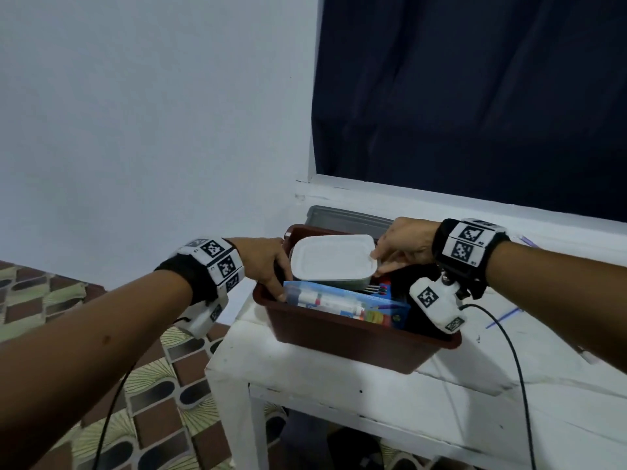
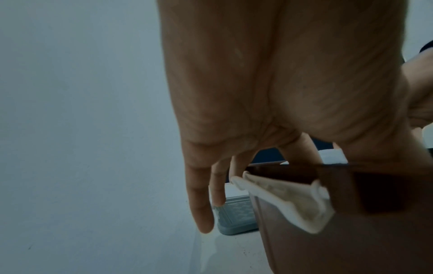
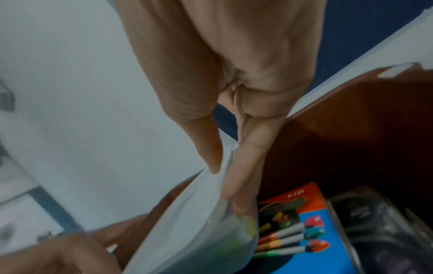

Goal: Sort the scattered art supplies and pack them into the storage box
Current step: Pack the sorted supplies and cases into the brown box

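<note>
The brown storage box [image 1: 356,337] sat on the white table [image 1: 339,385], and it was filling up. Inside it, toward the back, a white lidded container [image 1: 334,261] lay tilted. The right hand [image 1: 402,247] pinched the container's right edge, thumb on the lid, fingers [image 3: 243,176] curled under the rim. The left hand [image 1: 268,262] gripped the box's left wall, thumb inside, fingers [image 2: 201,207] hanging straight down outside. In front of the container, inside the box, lay a blue pack of markers [image 1: 346,305]. Behind the box, against the wall, a grey lid [image 1: 342,217] rested on the table.
</note>
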A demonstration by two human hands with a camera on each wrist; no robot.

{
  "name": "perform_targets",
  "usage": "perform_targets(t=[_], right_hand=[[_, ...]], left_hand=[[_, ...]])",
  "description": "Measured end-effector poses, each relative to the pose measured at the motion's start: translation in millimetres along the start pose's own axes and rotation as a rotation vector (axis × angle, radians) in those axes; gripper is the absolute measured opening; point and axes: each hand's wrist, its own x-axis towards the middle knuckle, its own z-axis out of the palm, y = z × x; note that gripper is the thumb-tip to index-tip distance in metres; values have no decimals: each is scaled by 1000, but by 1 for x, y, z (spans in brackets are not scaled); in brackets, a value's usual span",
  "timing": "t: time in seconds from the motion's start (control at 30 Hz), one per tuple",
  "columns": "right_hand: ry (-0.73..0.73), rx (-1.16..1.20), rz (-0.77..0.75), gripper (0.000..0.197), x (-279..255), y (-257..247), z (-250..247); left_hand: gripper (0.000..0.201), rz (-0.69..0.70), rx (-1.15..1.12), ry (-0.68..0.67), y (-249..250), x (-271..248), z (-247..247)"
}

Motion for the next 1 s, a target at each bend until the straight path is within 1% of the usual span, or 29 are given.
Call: perform_targets(t=[0.03, 0.07, 0.13, 0.17, 0.2, 0.23, 0.27, 0.3, 0.33, 0.37, 0.43, 0.5, 0.6, 0.77, 0.87, 0.9, 0.93, 1.0], right_hand=[[14, -94, -28, 32, 1, -2, 2], [45, -248, -77, 34, 2, -4, 3], [125, -687, -222, 45, 0, -12, 4], [156, -895, -318, 49, -3, -17, 6], [155, -1040, -419, 51, -6, -20, 10], [111, -1115, -498, 54, -7, -21, 14], [36, -1149, -543, 57, -9, -21, 19], [-40, -1170, -554, 60, -9, -20, 23], [-95, -1199, -546, 64, -8, -20, 27], [-120, -1236, -534, 67, -7, -20, 30], [-124, -1285, -539, 69, -4, -22, 33], [-130, -1283, -548, 71, -1, -24, 34], [-117, -1241, -552, 71, 2, -25, 37], [-94, -1151, -562, 68, 6, -17, 36], [50, -1185, -616, 51, -7, -15, 31], [81, -1192, -614, 51, -12, -13, 28], [73, -1204, -581, 55, -15, -10, 24], [-34, -1260, -471, 63, -20, -2, 21]], left_hand=[[34, 6, -7, 11, 0, -1, 1], [34, 11, -10, 18, 1, -3, 3], [33, 0, -9, 33, 2, -4, 4], [32, -9, -5, 41, 2, -3, 4], [31, -14, 1, 46, 3, -2, 4], [30, -17, 8, 44, 4, -2, 4], [29, -18, 15, 38, 5, -1, 4], [29, -20, 20, 33, 6, 0, 3], [27, -21, 22, 33, 7, 1, 3], [26, -17, 21, 38, 8, 1, 3], [27, 5, 15, 56, 7, 2, 3], [30, 19, 38, 87, 6, 2, 4], [35, 16, 109, 120, 4, -1, 4], [37, 6, 108, 134, 6, -5, 1], [36, 34, 158, 114, 8, -6, 1], [37, 48, 180, 123, 8, -6, 2], [37, 59, 203, 140, 8, -6, 2], [39, 55, 249, 153, 7, -4, 2]])
